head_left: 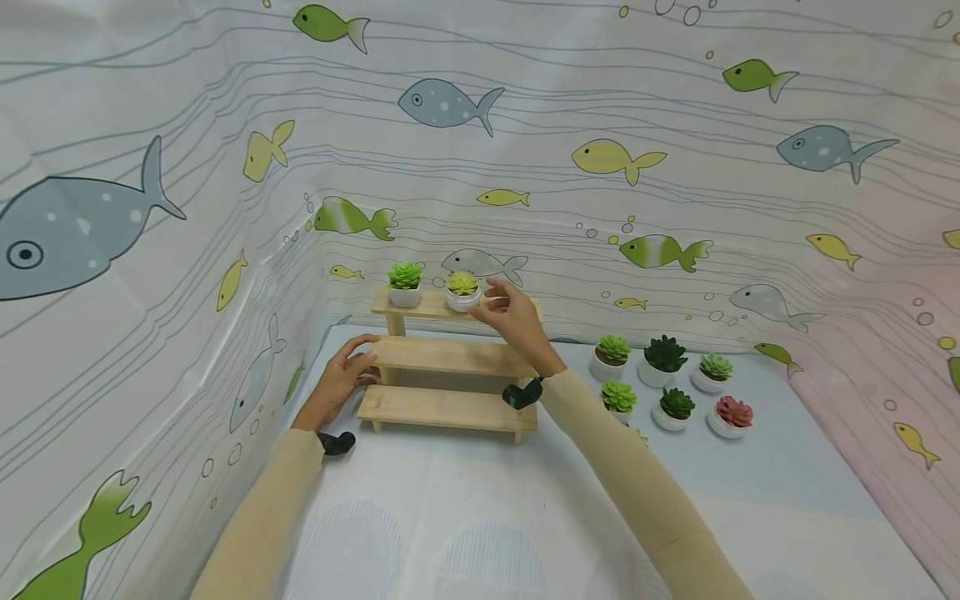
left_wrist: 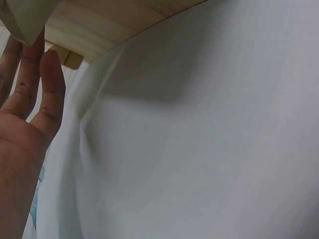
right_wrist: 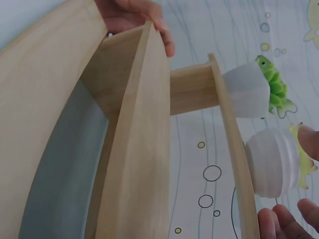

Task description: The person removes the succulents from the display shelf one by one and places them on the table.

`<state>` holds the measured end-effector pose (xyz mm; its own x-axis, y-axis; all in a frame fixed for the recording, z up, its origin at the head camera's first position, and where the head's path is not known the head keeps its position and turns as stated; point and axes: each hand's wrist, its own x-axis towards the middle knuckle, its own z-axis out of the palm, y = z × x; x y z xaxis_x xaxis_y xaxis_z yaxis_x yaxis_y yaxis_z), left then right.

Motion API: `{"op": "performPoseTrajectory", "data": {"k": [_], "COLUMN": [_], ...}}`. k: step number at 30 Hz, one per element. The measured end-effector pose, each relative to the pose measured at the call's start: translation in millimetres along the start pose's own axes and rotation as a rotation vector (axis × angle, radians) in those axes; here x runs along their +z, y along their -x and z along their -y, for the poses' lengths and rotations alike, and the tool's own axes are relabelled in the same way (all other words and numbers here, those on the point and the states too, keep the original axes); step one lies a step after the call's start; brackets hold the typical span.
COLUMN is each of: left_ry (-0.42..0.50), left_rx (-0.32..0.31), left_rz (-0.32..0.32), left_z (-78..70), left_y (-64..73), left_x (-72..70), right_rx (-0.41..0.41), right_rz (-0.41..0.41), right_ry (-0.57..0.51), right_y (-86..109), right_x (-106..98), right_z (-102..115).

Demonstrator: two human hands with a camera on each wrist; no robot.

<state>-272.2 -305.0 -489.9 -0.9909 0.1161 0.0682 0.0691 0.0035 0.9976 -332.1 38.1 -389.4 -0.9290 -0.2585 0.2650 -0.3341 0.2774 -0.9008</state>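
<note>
A light wooden three-tier stand (head_left: 450,357) stands against the back wall. My left hand (head_left: 341,379) grips the left end of its middle shelf, and its fingertips (right_wrist: 167,42) show round that end in the right wrist view. On the top shelf sits a yellow-green artificial succulent in a round white pot (head_left: 462,302). My right hand (head_left: 513,317) is just right of this pot, thumb and fingers spread apart around its side; the thumb (right_wrist: 310,142) is close to the leaves. Left of it on that shelf is a bright green succulent in a square white pot (head_left: 405,297).
Several potted succulents stand on the table to the right, among them a dark green one (head_left: 664,360) and a red one (head_left: 731,417). A yellowish plant (head_left: 639,437) is partly hidden by my right sleeve. Fish-printed cloth (head_left: 555,108) lines the walls.
</note>
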Motion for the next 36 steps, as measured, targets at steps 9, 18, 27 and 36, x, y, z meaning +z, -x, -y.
{"op": "performPoseTrajectory", "data": {"k": [9,18,27,36], "left_ry": [0.001,0.005,0.0,0.005], "left_rx": [-0.001,-0.008,-0.02,-0.016], "left_rz": [-0.008,-0.014,-0.021,-0.028], "left_z": [-0.9,-0.4,0.4,2.3], "left_y": [-0.1,-0.8,-1.1,-2.2], "left_x": [0.8,0.9,1.5,0.7], "right_rx": [0.013,0.056,0.078,0.068], "right_rz": [0.014,0.028,0.044,0.043], "right_ry": [0.054,0.083,0.079,0.117], "right_y": [-13.2,-22.2,-26.3,-27.6], "right_x": [8,13,16,20], "right_z": [3,8,8,8]}}
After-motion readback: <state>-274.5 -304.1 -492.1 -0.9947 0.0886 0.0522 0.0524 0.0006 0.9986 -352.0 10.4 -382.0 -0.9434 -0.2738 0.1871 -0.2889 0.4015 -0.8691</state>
